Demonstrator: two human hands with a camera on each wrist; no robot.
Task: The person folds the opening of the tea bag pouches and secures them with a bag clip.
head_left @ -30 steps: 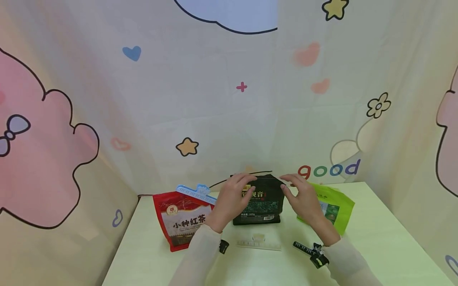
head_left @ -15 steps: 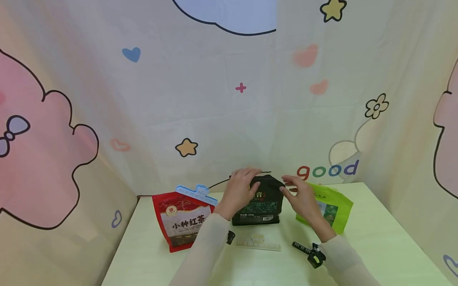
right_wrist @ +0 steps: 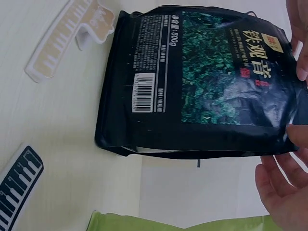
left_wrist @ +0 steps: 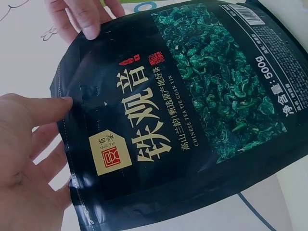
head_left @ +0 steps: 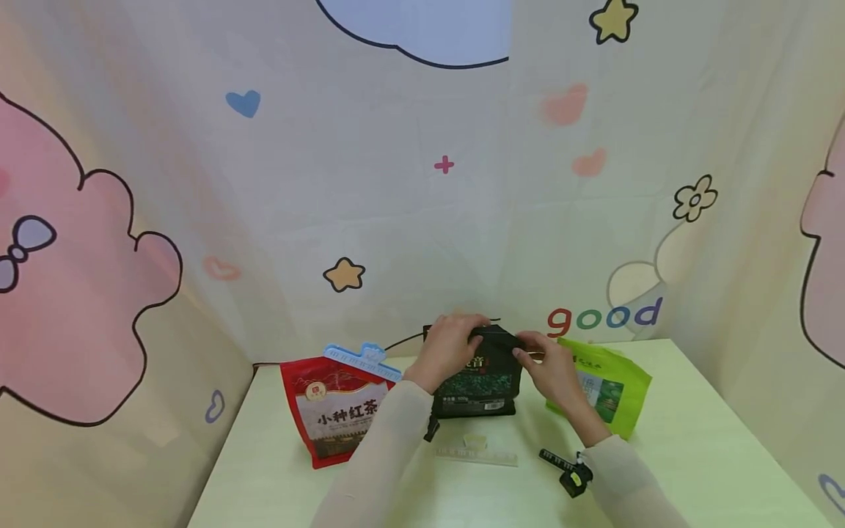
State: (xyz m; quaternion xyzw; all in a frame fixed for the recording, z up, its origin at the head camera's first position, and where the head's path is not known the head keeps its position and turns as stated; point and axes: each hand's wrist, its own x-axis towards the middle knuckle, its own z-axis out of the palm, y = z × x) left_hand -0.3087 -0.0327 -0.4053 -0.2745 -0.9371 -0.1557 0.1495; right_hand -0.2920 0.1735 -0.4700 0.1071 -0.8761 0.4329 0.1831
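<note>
A black tea bag (head_left: pixel 480 385) with gold lettering and a green leaf picture stands upright at the table's back. My left hand (head_left: pixel 450 348) pinches its top edge, thumb (left_wrist: pixel 53 108) on the front and fingers partly hidden behind. At the top right corner, my right hand (head_left: pixel 549 365) pinches the same edge, its thumb (right_wrist: pixel 299 134) on the front face. Between the two hands the bag's top shows as a dark fold. In front of the bag lies a cream clip (head_left: pixel 477 456) with a piano-key pattern.
To the left, a red tea bag (head_left: pixel 343 414) has a blue clip (head_left: pixel 363 361) across its top. A bright green bag (head_left: pixel 617 389) leans on the right, partly behind the right forearm. A black piano-key clip (head_left: pixel 556 460) lies near the right wrist. A printed cloth hangs behind.
My left hand has shifted right along the bag's top, and my right hand has closed in on the top right corner. The bag's top now folds forward between them.
</note>
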